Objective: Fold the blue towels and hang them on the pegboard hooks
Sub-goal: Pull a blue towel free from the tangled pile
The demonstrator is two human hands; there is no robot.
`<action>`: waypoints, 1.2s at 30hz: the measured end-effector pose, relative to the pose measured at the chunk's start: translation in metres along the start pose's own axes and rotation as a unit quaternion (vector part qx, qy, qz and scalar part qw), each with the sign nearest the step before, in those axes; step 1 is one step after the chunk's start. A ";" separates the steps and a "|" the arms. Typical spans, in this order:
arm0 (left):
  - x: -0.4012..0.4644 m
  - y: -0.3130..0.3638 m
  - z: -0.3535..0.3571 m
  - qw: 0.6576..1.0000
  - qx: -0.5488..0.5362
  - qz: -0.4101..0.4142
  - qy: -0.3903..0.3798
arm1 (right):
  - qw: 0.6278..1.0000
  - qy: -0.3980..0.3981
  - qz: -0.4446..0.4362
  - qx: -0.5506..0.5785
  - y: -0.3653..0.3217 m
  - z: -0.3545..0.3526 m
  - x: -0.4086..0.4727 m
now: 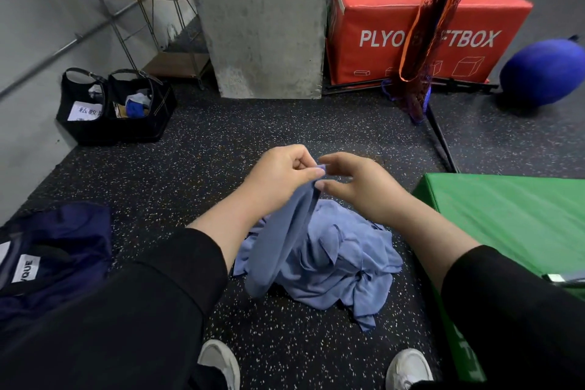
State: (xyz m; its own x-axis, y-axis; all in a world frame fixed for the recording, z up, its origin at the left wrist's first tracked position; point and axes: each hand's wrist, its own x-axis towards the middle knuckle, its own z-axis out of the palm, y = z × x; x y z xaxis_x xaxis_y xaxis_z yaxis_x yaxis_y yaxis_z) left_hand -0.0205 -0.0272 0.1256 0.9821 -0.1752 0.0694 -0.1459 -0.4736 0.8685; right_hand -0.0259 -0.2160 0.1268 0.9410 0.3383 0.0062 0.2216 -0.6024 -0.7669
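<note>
While one towel hangs lifted, the rest lie unfolded; labels run from the lower frame upward.
Shoes: two white shoes [218,361] at the bottom edge, on the speckled floor [196,168].
Towel pile: blue towels [335,263] heaped loose on the floor at lower centre.
Lifted towel: one blue towel [285,231] drawn up from the pile, hanging in a narrow fall.
Left hand: left hand [278,177] at centre, thumb and forefinger pinching the towel's top corner.
Right hand: right hand [357,184] just beside it, fingers spread and loosely bent, holding nothing, fingertips near the same corner.
Green mat: green mat [506,215] at right.
Red box: red box [427,28] at upper right.
Progress: judged at the start; no folded towel visible, no pegboard in view, hanging all remains.
</note>
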 end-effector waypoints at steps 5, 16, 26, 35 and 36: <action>-0.003 -0.005 -0.007 0.995 -0.100 -0.031 -0.009 | 0.999 0.012 -0.001 0.033 -0.008 0.003 0.007; -0.010 -0.012 -0.003 0.987 -0.103 -0.056 -0.111 | 0.979 0.019 0.000 0.202 -0.003 -0.004 0.009; -0.007 -0.033 -0.004 0.969 0.134 -0.121 -0.168 | 0.991 0.101 -0.001 0.084 0.011 -0.032 0.006; -0.009 -0.063 -0.048 0.963 0.230 -0.133 -0.054 | 0.989 0.143 0.044 -0.009 0.037 -0.047 -0.004; -0.009 -0.065 -0.052 0.962 0.233 -0.138 -0.029 | 0.987 0.151 0.050 -0.007 0.040 -0.048 -0.005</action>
State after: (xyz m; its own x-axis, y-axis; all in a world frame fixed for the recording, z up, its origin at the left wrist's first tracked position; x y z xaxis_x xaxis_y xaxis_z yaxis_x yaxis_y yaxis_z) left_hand -0.0132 0.0502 0.0943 0.9847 -0.0286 -0.1720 0.0689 -0.8424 0.5344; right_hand -0.0092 -0.2765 0.1273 0.9912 0.0479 0.1233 0.1256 -0.6326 -0.7643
